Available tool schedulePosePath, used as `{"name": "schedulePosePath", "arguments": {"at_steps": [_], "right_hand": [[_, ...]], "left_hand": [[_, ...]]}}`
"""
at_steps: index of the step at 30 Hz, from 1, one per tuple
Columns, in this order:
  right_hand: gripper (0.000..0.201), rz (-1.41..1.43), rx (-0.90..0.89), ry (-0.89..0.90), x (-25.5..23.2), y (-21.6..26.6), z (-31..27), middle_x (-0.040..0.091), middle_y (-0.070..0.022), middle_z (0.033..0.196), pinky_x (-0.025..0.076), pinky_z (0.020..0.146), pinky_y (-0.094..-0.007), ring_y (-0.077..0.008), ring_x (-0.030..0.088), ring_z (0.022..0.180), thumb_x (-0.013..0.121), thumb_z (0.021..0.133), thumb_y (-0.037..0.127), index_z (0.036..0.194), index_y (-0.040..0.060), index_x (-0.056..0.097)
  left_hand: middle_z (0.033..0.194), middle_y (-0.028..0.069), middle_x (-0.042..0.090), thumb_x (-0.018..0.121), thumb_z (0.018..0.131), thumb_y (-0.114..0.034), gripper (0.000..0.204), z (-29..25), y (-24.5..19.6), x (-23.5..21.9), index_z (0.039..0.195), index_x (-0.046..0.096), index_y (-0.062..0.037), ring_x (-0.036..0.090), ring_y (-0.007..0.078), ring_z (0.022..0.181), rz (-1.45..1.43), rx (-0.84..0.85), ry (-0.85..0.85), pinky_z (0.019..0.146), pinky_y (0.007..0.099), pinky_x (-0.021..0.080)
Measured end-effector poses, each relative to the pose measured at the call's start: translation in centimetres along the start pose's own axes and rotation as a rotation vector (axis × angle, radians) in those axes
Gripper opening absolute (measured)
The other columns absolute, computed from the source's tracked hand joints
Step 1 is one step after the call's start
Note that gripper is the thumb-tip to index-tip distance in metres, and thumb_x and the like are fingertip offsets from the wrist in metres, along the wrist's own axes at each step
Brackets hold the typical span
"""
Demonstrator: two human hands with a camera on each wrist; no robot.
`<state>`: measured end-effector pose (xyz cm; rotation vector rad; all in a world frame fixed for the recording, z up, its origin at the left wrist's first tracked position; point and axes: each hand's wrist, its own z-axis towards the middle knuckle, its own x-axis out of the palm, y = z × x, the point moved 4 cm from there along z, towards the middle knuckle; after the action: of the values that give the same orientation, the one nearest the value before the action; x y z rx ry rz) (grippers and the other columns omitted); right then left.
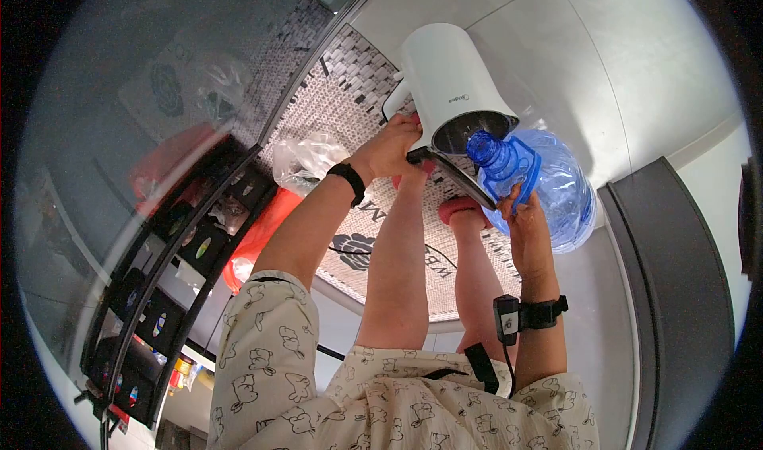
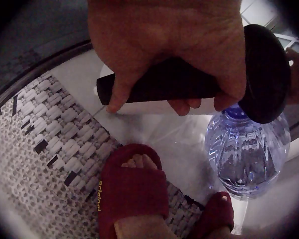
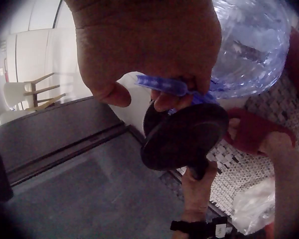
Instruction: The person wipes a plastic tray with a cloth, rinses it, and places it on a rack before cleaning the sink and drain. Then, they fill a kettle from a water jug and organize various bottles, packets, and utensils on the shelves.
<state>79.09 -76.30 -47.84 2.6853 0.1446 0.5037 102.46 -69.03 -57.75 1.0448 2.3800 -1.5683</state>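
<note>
Left hand (image 1: 393, 149) has fingers curled round the black handle of the white kettle (image 1: 453, 88), lid open, mouth tilted toward the blue water bottle (image 1: 548, 184). Right hand (image 1: 524, 219) grips the bottle's handle, apparently steadying its neck against the kettle's opening, above the floor mat (image 1: 350, 92).

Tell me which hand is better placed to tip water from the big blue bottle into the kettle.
Probably the right hand: it already grips the blue bottle's handle, with the neck at the kettle's open mouth. The left hand grips the kettle's dark handle, steadying it.
</note>
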Motion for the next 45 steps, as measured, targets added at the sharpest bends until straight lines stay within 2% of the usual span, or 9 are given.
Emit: {"name": "schedulePosePath", "arguments": {"at_steps": [12, 15, 17, 21, 25, 31, 40, 43, 45], "right_hand": [[0.035, -0.040, 0.045, -0.075, -1.2, -0.3, -2.0, 0.041, 0.0000, 0.078, 0.033, 0.083, -0.0264, -0.0125, 0.039, 0.074, 0.055, 0.081, 0.032, 0.102, 0.0069, 0.044], [0.031, -0.047, 0.038, -0.091, -1.8, 0.3, -4.3, 0.040, 0.0002, 0.074, 0.033, 0.084, -0.0290, -0.0122, 0.039, 0.072, 0.053, 0.080, 0.028, 0.099, 0.0067, 0.044], [0.028, -0.035, 0.047, -0.110, -2.4, 0.5, -5.9, 0.039, 0.0002, 0.070, 0.034, 0.084, -0.0306, -0.0121, 0.039, 0.071, 0.053, 0.079, 0.026, 0.097, 0.0067, 0.044], [0.010, -0.066, 0.043, -0.205, -3.8, 1.4, -9.8, 0.042, -0.0029, 0.069, 0.037, 0.076, -0.0279, -0.0142, 0.043, 0.070, 0.045, 0.076, 0.014, 0.082, 0.0063, 0.045], [0.008, -0.164, 0.063, -0.310, -7.0, 1.8, -14.1, 0.044, -0.0029, 0.068, 0.037, 0.071, -0.0273, -0.0136, 0.044, 0.069, 0.044, 0.077, 0.015, 0.080, 0.0067, 0.045], [0.012, -0.254, 0.023, -0.528, -12.4, 1.5, -20.2, 0.047, -0.0019, 0.070, 0.033, 0.062, -0.0232, -0.0097, 0.042, 0.066, 0.047, 0.081, 0.019, 0.081, 0.0071, 0.046], [0.008, -0.095, -0.030, -0.768, -21.2, -2.8, -25.7, 0.040, 0.0024, 0.075, 0.030, 0.069, -0.0240, -0.0089, 0.037, 0.073, 0.049, 0.081, 0.017, 0.083, 0.0098, 0.048], [0.010, -0.024, -0.085, -0.844, -22.3, -3.9, -26.3, 0.040, 0.0030, 0.076, 0.031, 0.070, -0.0234, -0.0088, 0.037, 0.073, 0.050, 0.081, 0.017, 0.087, 0.0095, 0.049], [0.015, -0.003, -0.099, -0.805, -23.7, -5.4, -26.3, 0.041, 0.0029, 0.077, 0.031, 0.071, -0.0233, -0.0089, 0.037, 0.073, 0.052, 0.086, 0.024, 0.090, 0.0094, 0.049]], "left_hand": [[0.110, 0.0190, 0.054, 0.075, 0.059, -0.025, 0.060, -0.1, -1.9, -0.6, 0.109, 0.055, 0.0011, 0.043, 0.0343, 0.109, -0.039, 0.011, 0.069, 0.098, 0.0399, 0.033], [0.102, 0.0165, 0.058, 0.072, 0.060, -0.018, 0.040, -0.8, -3.4, -0.1, 0.094, 0.062, -0.0014, 0.045, 0.0352, 0.104, -0.137, -0.002, 0.030, 0.093, 0.0399, 0.036], [0.117, 0.0194, 0.050, 0.076, 0.060, -0.024, 0.071, -1.3, -4.5, 0.3, 0.120, 0.047, 0.0001, 0.042, 0.0359, 0.110, -0.105, 0.011, 0.176, 0.098, 0.0413, 0.032], [0.109, 0.0213, 0.052, 0.073, 0.063, -0.021, 0.057, -2.1, -6.4, 2.4, 0.113, 0.053, -0.0024, 0.047, 0.0393, 0.100, -0.153, -0.064, 0.194, 0.092, 0.0435, 0.037], [0.103, 0.0214, 0.053, 0.070, 0.062, -0.020, 0.049, -2.3, -10.9, 4.4, 0.105, 0.055, -0.0020, 0.049, 0.0384, 0.095, -0.214, 0.059, 0.216, 0.088, 0.0433, 0.039], [0.090, 0.0195, 0.054, 0.072, 0.058, -0.021, 0.042, -2.0, -16.6, 7.0, 0.091, 0.056, -0.0008, 0.050, 0.0360, 0.091, -0.272, -0.009, 0.295, 0.083, 0.0415, 0.040], [0.096, 0.0200, 0.054, 0.073, 0.061, -0.025, 0.052, -2.5, -19.6, 9.0, 0.101, 0.055, 0.0035, 0.049, 0.0358, 0.094, -0.148, 0.022, 0.374, 0.086, 0.0407, 0.040], [0.089, 0.0208, 0.053, 0.071, 0.059, -0.024, 0.043, -2.1, -20.1, 8.4, 0.090, 0.055, 0.0007, 0.050, 0.0360, 0.091, -0.161, 0.068, 0.307, 0.082, 0.0411, 0.041], [0.089, 0.0194, 0.055, 0.073, 0.060, -0.024, 0.043, -2.0, -20.1, 8.6, 0.088, 0.055, 0.0040, 0.048, 0.0361, 0.094, -0.102, -0.001, 0.433, 0.083, 0.0414, 0.040]]}}
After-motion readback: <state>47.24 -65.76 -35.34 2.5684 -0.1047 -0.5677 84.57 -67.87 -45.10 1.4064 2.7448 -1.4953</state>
